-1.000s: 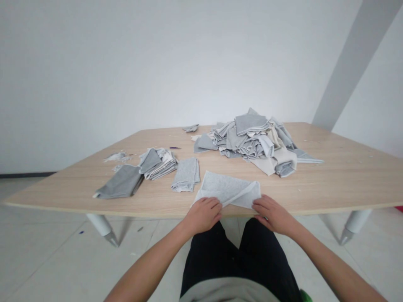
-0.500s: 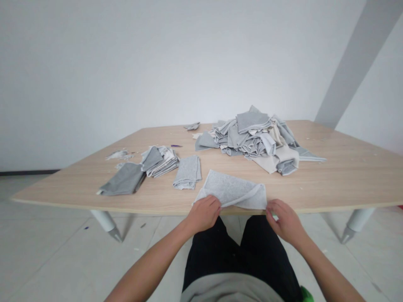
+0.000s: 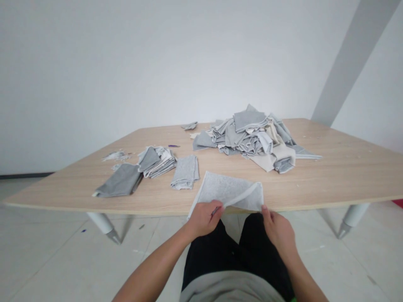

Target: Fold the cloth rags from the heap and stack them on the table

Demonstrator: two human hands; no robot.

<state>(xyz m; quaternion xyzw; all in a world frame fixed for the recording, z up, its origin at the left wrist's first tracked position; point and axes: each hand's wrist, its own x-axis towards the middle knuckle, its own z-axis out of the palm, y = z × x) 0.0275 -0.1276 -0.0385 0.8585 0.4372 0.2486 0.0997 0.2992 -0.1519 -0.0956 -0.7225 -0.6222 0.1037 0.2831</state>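
Observation:
A light grey piece of cloth [image 3: 226, 189] lies at the table's front edge, its near side raised off the wood in a fold. My left hand [image 3: 204, 217] is closed on the cloth's lower left part. Between its thumb and fingers shows a small dark, slim thing [image 3: 215, 211], too small to name. At the cloth's lower right corner my right hand [image 3: 279, 230] pinches the edge between thumb and fingers. Just beyond, to the left, lies a folded light grey cloth [image 3: 185, 173].
A large heap of grey and beige cloths [image 3: 245, 136] covers the back right of the table [image 3: 151, 205]. At left are a stack of folded cloths [image 3: 157, 162], a darker grey folded cloth [image 3: 118, 180], white scraps [image 3: 116, 155] and a small purple thing [image 3: 173, 146].
My left hand has turned, and the dark slim thing now shows in it. My right hand has shifted its hold at the corner; the cloth's near edge is lifted more. The view has moved slightly.

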